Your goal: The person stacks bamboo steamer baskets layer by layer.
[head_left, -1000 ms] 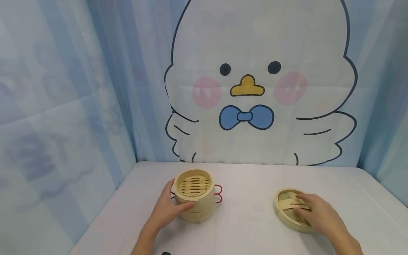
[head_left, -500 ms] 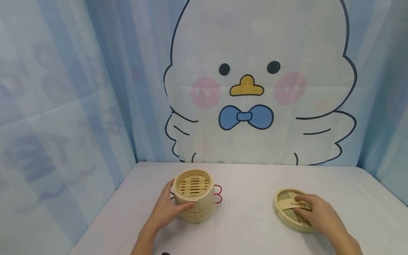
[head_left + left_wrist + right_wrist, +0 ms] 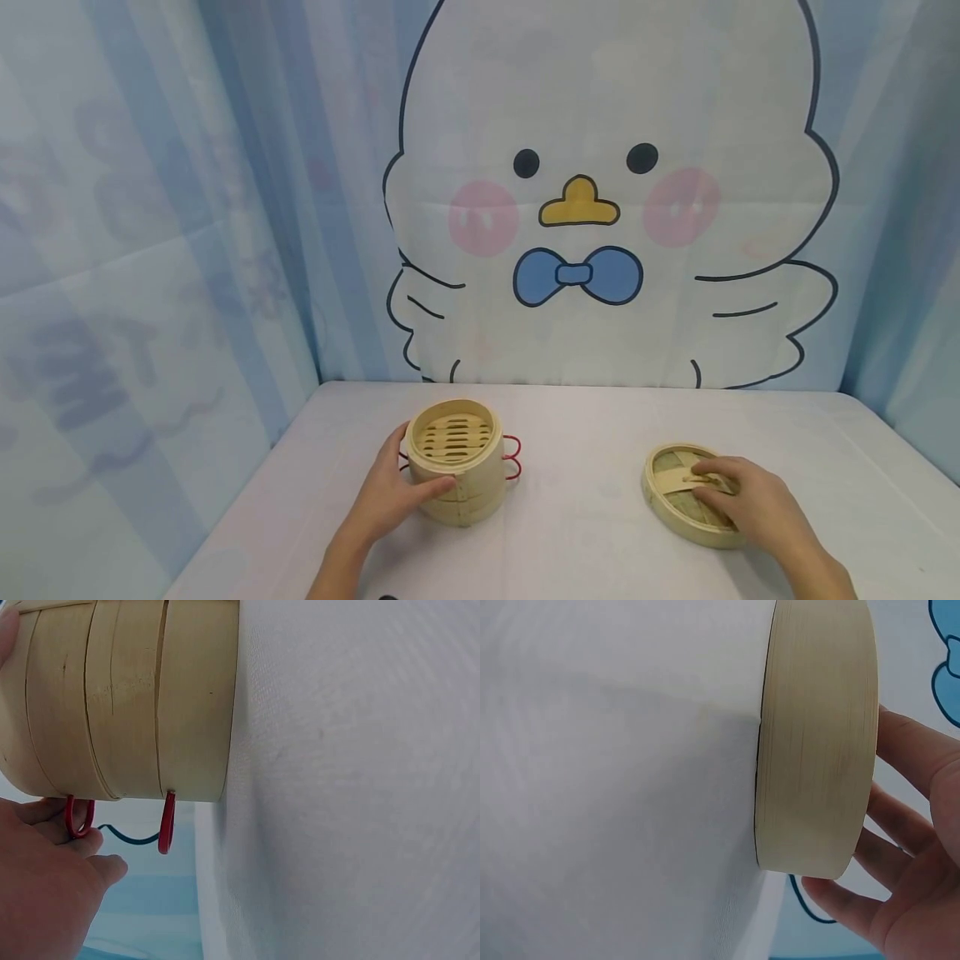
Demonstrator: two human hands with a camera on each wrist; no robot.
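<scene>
A bamboo steamer (image 3: 480, 487) of stacked tiers stands upright on the table at centre left, its slatted top tier uncovered. Red loops (image 3: 166, 823) stick out from its side. My left hand (image 3: 390, 492) grips the stack from the left, thumb across the front and fingers behind; in the left wrist view several fingers reach by the loops. On the right, a round woven steamer lid (image 3: 678, 517) lies top up on the table. My right hand (image 3: 757, 504) pinches at the small loop on its crossing strip, with thumb and forefinger. The right wrist view shows the lid's plain side wall.
A white cloth covers the table (image 3: 577, 500). Behind it hangs a curtain (image 3: 585, 333) printed with a white bird, and blue-white curtain (image 3: 150, 292) closes off the left side. A small dark object (image 3: 387, 597) shows at the bottom edge near the left forearm.
</scene>
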